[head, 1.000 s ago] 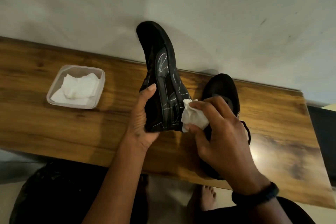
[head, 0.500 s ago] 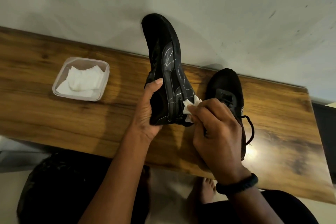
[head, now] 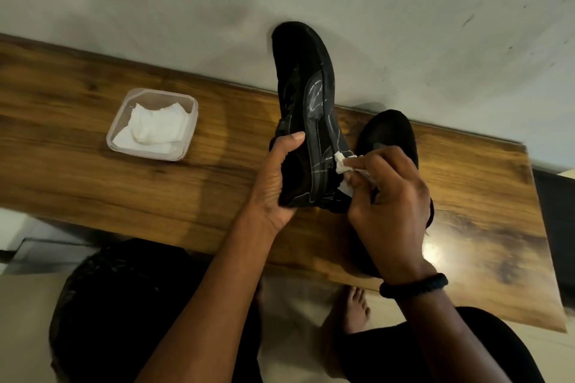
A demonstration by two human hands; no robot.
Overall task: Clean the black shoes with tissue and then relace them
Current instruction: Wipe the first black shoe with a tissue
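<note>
My left hand [head: 273, 183] grips the heel end of a black shoe [head: 306, 96] and holds it on its side, toe pointing away toward the wall. My right hand [head: 389, 205] pinches a crumpled white tissue [head: 342, 165] and presses it against the shoe's side near the heel. A second black shoe [head: 389, 130] lies on the wooden table [head: 77, 165] just right of the held one; my right hand hides most of it.
A clear plastic tub [head: 118, 137] with white tissues inside stands on the table to the left. A grey wall runs right behind the table. Below the near edge I see dark-clothed knees and bare feet [head: 351, 311].
My right hand has worked the tissue along the shoe's side near the heel, and less of the tissue shows now. The left hand's grip on the shoe is the same.
</note>
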